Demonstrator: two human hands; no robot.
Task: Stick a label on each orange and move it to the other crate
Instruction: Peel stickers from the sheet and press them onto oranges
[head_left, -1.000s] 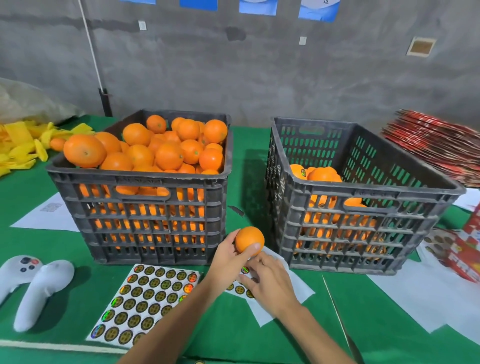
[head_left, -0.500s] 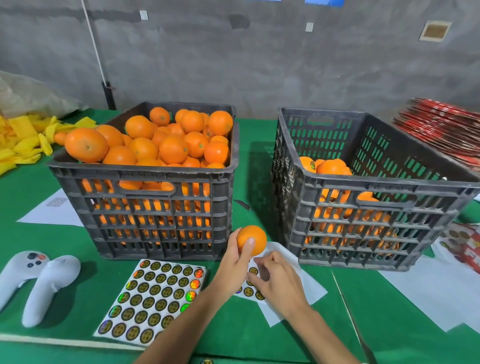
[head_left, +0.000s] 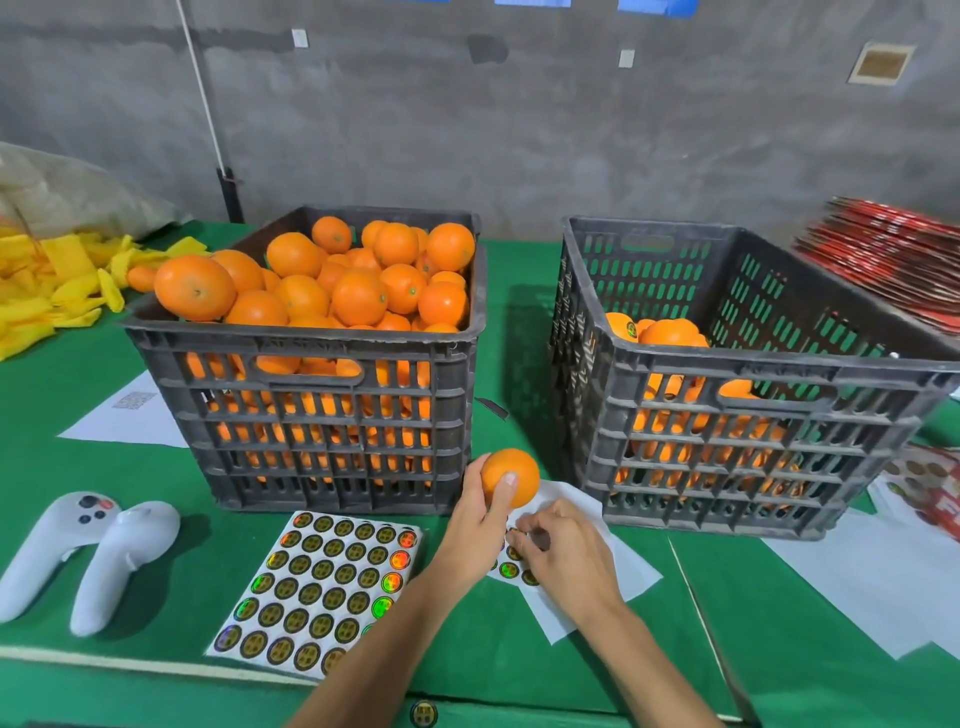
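The orange sits in the left hand, lifted just above the green table in the gap between the two crates. The left fingers curl round its far side and the thumb presses flat across its near face, so the hand is clamped on the fruit. The right hand lies just beside and below it, fingers bent down together onto a partly used label sheet. Its fingertips pinch at one round label at the sheet's upper edge; whether the label has lifted free cannot be told.

A full sheet of round holographic labels lies flat to the left of the forearms, just in front of the left crate, which is heaped with oranges above its rim. The right crate is well under half filled, and one orange in it shows a dark round label. Two white handheld controllers rest on the table at the far left, near loose white paper and a pile of yellow wrappers. A stack of red printed sheets lies at the far right. Nothing stands between the held fruit and the right crate but that crate's near wall.

The orange is smooth, evenly bright, and shows no label on the side facing the camera.
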